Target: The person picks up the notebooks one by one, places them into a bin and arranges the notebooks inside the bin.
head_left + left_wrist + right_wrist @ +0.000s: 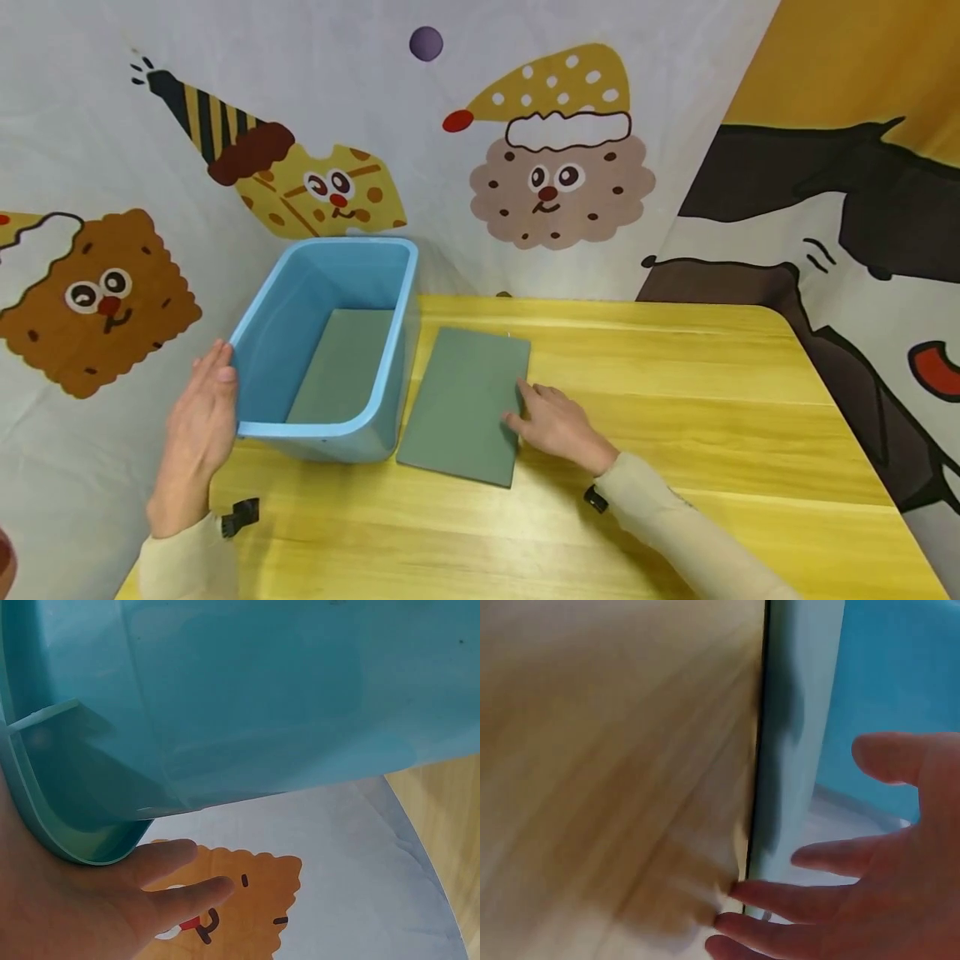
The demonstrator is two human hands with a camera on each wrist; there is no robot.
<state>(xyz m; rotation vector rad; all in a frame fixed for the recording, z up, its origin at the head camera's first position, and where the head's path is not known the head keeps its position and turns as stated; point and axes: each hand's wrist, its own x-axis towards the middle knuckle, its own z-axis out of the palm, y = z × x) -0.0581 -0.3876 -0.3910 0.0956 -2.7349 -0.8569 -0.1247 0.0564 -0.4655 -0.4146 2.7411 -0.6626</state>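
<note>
A light blue plastic bin (408, 333) stands on the table at the left, with a flat grey-green board (345, 367) on its floor. My left hand (202, 412) lies against the bin's left rim, fingers extended; the left wrist view shows the fingers (187, 900) beside the bin's outer wall (262, 697). Right of the bin, a second grey-green board (465, 408) lies flat on the table. At this board's right edge is my right hand (558, 423), its fingers spread and holding nothing. In the right wrist view, fingertips (750, 891) meet the board's edge.
The yellow wood-grain table (675, 400) runs to the right, with a rounded far corner. Behind it hangs a white cloth (442, 192) printed with cartoon biscuits and cheese. A dark strap (240, 517) shows by the left wrist.
</note>
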